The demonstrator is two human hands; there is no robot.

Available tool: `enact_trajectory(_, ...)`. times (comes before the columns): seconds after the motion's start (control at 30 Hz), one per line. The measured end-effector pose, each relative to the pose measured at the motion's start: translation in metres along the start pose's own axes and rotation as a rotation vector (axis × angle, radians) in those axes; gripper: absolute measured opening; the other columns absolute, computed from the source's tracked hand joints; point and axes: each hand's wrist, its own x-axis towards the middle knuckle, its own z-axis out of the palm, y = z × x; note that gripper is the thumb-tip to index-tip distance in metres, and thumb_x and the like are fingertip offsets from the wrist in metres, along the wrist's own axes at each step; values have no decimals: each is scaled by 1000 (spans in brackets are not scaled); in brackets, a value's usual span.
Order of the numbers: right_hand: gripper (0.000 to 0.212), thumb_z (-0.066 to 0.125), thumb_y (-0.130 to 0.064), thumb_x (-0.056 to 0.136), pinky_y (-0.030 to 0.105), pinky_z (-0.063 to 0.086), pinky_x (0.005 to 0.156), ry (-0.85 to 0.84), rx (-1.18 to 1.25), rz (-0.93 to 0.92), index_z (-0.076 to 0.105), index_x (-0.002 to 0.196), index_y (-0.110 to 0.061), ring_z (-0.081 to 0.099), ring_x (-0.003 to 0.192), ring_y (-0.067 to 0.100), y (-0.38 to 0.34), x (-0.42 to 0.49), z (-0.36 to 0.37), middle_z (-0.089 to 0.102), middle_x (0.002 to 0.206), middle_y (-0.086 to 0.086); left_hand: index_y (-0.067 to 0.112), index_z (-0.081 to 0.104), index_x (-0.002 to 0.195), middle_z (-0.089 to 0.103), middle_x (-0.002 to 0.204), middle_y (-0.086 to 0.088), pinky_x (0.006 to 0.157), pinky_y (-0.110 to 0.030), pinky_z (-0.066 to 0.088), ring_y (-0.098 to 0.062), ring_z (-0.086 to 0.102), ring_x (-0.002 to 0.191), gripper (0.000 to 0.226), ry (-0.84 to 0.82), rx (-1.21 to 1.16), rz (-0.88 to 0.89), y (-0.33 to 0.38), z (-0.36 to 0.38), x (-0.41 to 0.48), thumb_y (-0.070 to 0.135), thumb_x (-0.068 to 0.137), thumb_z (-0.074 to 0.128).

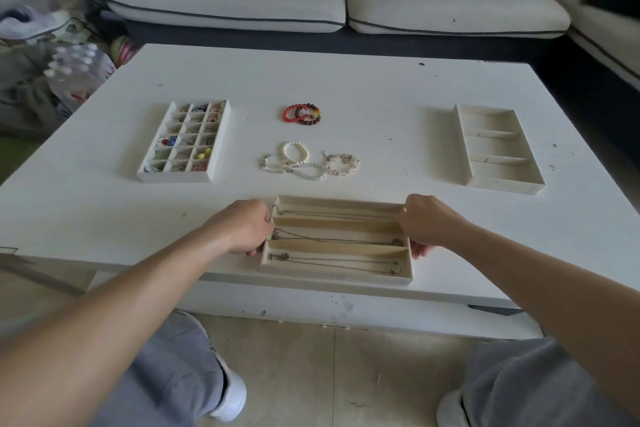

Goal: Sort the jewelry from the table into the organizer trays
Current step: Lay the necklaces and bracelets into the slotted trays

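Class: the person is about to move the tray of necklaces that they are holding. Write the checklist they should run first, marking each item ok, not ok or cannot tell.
1. Left hand grips the necklace tray at its left end: ok.
2. Right hand grips its right end: ok.
3. Necklaces lie one to each of the three lanes: ok.
4. Table beyond the tray free of loose jewelry: not ok. The pale bracelets and red bead bracelets lie there.
5. Empty tray at the right ready for bracelets: ok.
6. Grip under the necklace tray's base: cannot tell, hidden.
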Motion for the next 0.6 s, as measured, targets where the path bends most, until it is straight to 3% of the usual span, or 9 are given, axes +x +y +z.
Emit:
enact_trajectory(0.1,33,32,3,90,28,59,62,16,249,-12,64,90,12,74,61,27,-11,6,5,74,65,15,12,54,76,71,73,-7,67,-31,50,-27,70,74,30,93,77,-51,-12,-7,-1,24,101,43)
enact_trajectory(0.2,33,28,-2,90,37,61,60,-11,428,-90,42,120,1,74,62,35,-39,-2,18,73,69,21,19,60,95,66,90,-1,77,-36,55,-23,64,82,27,178,154,-135,-32,-21,-2,32,103,38)
enact_trajectory(0.27,39,30,-6,91,42,62,59,-83,540,-107,43,128,-6,74,66,38,-55,-4,30,73,74,25,20,57,97,63,92,0,76,-35,53,-21,61,83,25,192,157,-188,-47,-31,-4,30,102,35)
enact_trajectory(0.33,37,32,-9,91,49,63,67,-155,546,-91,52,118,7,74,71,42,-73,-4,39,73,77,25,21,59,97,63,93,2,72,-32,49,-21,60,82,27,237,139,-247,-65,-42,-10,32,100,35)
enact_trajectory(0.43,38,34,-21,97,39,63,67,-174,394,-108,56,102,9,75,69,37,-94,-3,48,74,72,20,23,62,110,61,102,3,74,-35,48,-23,58,86,25,383,95,-334,-94,-59,-16,35,99,43)
enact_trajectory(0.5,37,31,-31,99,32,57,62,-58,76,-213,56,93,-4,73,64,26,-104,3,51,74,67,9,17,56,117,60,111,-4,74,-38,46,-30,58,94,27,459,2,-390,-122,-71,-5,33,98,46)
enact_trajectory(0.6,42,28,-42,99,30,46,66,155,-339,-324,53,76,-18,64,74,21,-111,12,49,64,73,-2,5,56,108,62,114,-21,75,-42,45,-43,59,99,34,487,-156,-433,-163,-81,24,34,93,49)
